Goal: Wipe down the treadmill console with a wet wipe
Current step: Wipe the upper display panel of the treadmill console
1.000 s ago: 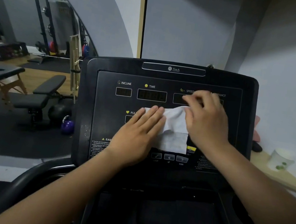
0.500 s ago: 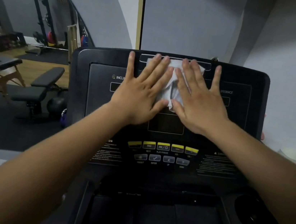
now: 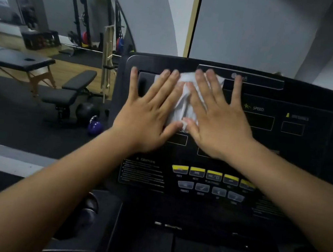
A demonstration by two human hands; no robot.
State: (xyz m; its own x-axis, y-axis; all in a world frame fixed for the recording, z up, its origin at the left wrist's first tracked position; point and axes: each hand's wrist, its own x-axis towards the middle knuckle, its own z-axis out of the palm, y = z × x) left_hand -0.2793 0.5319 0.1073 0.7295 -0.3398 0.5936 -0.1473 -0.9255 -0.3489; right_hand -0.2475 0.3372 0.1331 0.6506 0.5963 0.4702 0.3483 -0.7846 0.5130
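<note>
The black treadmill console (image 3: pixel 297 155) fills the middle and right of the head view, with dark displays above and yellow and grey buttons (image 3: pixel 214 175) lower down. A white wet wipe (image 3: pixel 182 100) lies crumpled against the console's upper left part. My left hand (image 3: pixel 152 111) presses flat on the wipe's left side with fingers straight and spread. Beside it, thumb almost touching thumb, my right hand (image 3: pixel 215 119) presses flat on the wipe's right side. Most of the wipe is hidden under the two hands.
A mirror or opening at left shows a gym: a black massage table (image 3: pixel 15 59), a weight bench (image 3: pixel 70 90), a purple kettlebell (image 3: pixel 95 126), a dark ball (image 3: pixel 86 110) and a rack (image 3: pixel 87 14). Grey walls rise behind the console. A cup holder (image 3: pixel 89 206) sits at lower left.
Both hands slid the wipe from the console's middle up to its top edge, then leftward to the upper left part. The fingers stay flat and spread. The camera view shifted left.
</note>
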